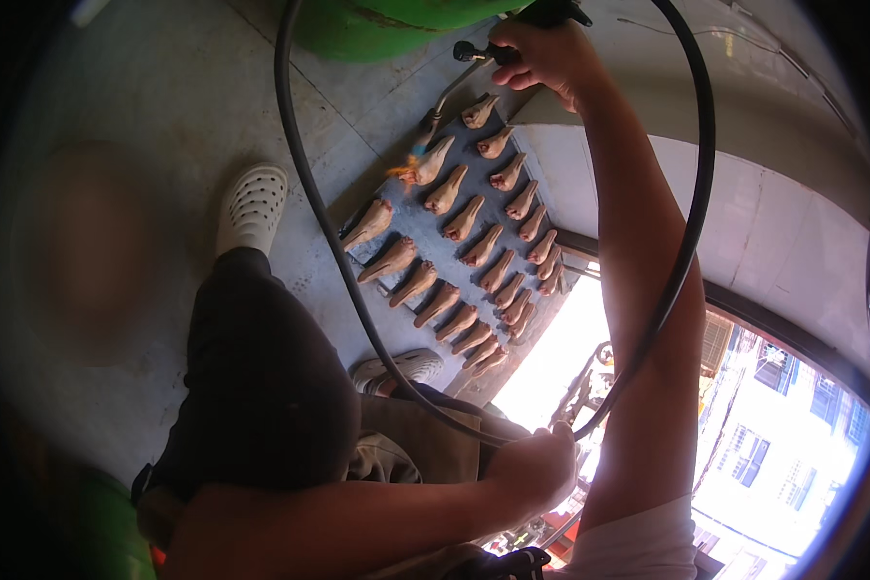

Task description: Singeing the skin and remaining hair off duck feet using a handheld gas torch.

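At the top, my right hand (547,61) grips the handle of a gas torch (449,90), whose thin metal neck slants down to the left. An orange flame (406,172) leaves its nozzle and touches the thick end of one pale animal leg piece (433,161), which looks like a trotter. Several similar pieces (446,190) lie in rows on a flat grey board (406,217), many with reddish cut ends. Lower down, my left hand (533,464) is closed around a black hose (341,254), which loops up on both sides to the top edge.
A green rounded metal vessel (377,29) stands beyond the torch. My pale clog (254,206) is on the concrete floor (319,130) left of the board, the other clog (406,366) just below it. A white wall (754,217) bounds the right; a bright doorway opens beneath, with a two-wheeler (583,380) outside.
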`<state>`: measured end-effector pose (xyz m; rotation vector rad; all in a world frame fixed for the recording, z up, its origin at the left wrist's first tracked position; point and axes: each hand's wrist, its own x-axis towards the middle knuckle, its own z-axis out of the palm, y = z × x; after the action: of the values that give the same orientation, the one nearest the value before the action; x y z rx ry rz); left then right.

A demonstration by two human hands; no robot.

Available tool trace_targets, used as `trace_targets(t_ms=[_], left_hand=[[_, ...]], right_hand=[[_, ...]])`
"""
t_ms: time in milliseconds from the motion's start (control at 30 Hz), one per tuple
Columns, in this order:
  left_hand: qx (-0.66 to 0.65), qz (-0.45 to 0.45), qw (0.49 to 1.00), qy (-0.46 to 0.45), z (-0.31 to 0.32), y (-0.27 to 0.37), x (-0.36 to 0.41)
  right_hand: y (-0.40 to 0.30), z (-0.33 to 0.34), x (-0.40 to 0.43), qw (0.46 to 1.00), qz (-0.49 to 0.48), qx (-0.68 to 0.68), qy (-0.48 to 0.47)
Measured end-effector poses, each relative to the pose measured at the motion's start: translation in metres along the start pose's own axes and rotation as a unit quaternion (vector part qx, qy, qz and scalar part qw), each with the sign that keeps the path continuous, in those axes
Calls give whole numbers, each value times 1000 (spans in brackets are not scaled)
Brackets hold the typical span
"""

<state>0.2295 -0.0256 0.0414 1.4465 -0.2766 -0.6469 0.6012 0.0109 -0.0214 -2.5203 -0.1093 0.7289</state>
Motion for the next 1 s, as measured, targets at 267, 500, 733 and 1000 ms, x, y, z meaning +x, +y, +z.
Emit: trace_targets(t_ms=[267, 500, 733, 1000], left_hand=[[24, 55, 996, 58, 9, -3, 1], [40, 25, 999, -1, 9, -2, 3], [37, 25, 999, -3, 9, -1, 2], [53, 52, 997, 19, 15, -5, 1]], right_hand=[[4, 1, -1, 1000, -3, 2, 6], [7, 2, -1, 1000, -12, -18, 14], [10, 3, 1, 1000, -6, -20, 11], [8, 6, -3, 1000, -3, -22, 5]])
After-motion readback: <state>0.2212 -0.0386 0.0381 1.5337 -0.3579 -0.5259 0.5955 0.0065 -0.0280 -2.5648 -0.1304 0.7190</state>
